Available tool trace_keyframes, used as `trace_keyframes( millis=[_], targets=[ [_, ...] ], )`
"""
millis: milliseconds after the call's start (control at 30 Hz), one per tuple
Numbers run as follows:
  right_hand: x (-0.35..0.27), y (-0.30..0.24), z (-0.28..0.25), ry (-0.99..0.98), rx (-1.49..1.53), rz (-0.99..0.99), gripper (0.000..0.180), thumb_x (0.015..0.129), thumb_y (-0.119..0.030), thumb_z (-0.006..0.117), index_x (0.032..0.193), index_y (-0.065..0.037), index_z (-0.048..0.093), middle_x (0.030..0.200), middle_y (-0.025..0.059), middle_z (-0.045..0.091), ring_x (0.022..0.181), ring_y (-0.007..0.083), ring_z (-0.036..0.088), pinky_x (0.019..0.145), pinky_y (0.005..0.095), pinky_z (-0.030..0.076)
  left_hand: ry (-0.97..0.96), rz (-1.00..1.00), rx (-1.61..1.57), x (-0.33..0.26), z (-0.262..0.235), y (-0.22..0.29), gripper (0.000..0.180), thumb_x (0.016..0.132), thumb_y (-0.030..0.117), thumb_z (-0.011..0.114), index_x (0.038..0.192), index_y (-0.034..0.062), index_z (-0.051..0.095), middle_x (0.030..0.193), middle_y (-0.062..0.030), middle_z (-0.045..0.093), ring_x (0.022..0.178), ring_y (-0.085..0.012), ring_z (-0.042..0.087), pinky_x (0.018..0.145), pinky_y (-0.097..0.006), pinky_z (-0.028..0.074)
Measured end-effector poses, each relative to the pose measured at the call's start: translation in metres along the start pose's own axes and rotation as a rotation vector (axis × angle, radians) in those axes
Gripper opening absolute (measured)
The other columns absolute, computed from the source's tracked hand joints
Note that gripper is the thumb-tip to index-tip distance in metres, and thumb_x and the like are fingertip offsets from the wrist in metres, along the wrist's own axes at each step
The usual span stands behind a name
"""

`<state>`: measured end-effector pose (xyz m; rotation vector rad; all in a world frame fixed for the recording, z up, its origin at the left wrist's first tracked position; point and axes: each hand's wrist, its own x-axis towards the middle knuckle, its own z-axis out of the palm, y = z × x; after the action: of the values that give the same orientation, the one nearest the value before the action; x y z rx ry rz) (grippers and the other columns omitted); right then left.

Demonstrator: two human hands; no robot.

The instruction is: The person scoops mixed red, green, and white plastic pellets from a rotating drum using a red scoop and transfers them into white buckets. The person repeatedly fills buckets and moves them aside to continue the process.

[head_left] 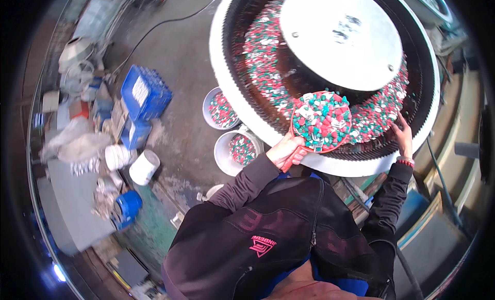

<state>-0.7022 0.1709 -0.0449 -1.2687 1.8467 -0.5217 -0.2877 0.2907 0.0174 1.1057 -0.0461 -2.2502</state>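
My left hand [286, 151] is closed around the handle of a round red scoop [330, 150]. Small red, green and white pieces [322, 117] heap the scoop to its rim. It is held over the near side of a large round tub [340, 169] with a white rim and dark ribbed wall. More loose pieces [264, 62] in the same colours lie in a ring inside the tub. My right hand [403, 136] reaches over the near right rim, fingers apart, its tips at the edge of the pieces; I see nothing held in it.
A white disc-shaped cover [340, 37] rises in the tub's centre. Two white buckets, one farther [207, 106] and one nearer [223, 160], hold similar pieces left of the tub. Stacked blue crates [149, 96], a blue drum [128, 204] and a black cable [165, 22] are farther left.
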Motion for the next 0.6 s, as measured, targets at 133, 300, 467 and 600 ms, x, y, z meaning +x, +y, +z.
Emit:
trace_keyframes(
  millis=[133,300,467,600],
  targets=[
    [0.002,-0.021,0.029,-0.044,-0.188,-0.073,0.055,0.080,-0.015,0.059,0.132,-0.013,0.043,0.120,0.0191,0.054,0.096,0.0183,0.057,0.061,0.0279,0.050,0.021,0.120,-0.049,-0.073,-0.039,0.021,0.017,0.081,0.007,0.045,0.098,0.0082,0.040,0.056,-0.0001,0.040,0.040,-0.0069,0.037,0.033,-0.020,0.031],
    [0.001,-0.053,0.058,-0.068,-0.089,-0.149,0.055,0.081,-0.021,0.061,0.133,-0.015,0.042,0.123,0.0172,0.051,0.090,0.0174,0.057,0.059,0.0264,0.051,0.224,0.304,-0.074,-0.162,-0.098,0.014,0.013,0.084,0.010,0.044,0.096,0.0065,0.046,0.059,0.0009,0.044,0.042,-0.0046,0.038,0.035,-0.018,0.031],
    [-0.020,-0.080,0.074,-0.155,-0.105,-0.110,0.052,0.085,-0.021,0.056,0.134,-0.012,0.040,0.127,0.0130,0.048,0.102,0.0183,0.053,0.069,0.0275,0.049,0.432,0.436,-0.169,-0.232,-0.182,-0.017,0.020,0.083,0.007,0.044,0.103,0.0085,0.038,0.065,-0.0050,0.046,0.046,-0.0091,0.042,0.037,-0.021,0.035],
    [-0.031,-0.088,0.071,-0.135,-0.091,-0.010,0.052,0.086,-0.021,0.056,0.135,-0.016,0.039,0.128,0.0118,0.046,0.107,0.0210,0.051,0.075,0.0310,0.049,0.828,0.592,0.069,-0.241,-0.243,-0.051,0.059,0.082,0.004,0.045,0.132,0.0153,0.016,0.067,-0.0058,0.048,0.048,-0.0091,0.044,0.038,-0.021,0.037]
  ],
)
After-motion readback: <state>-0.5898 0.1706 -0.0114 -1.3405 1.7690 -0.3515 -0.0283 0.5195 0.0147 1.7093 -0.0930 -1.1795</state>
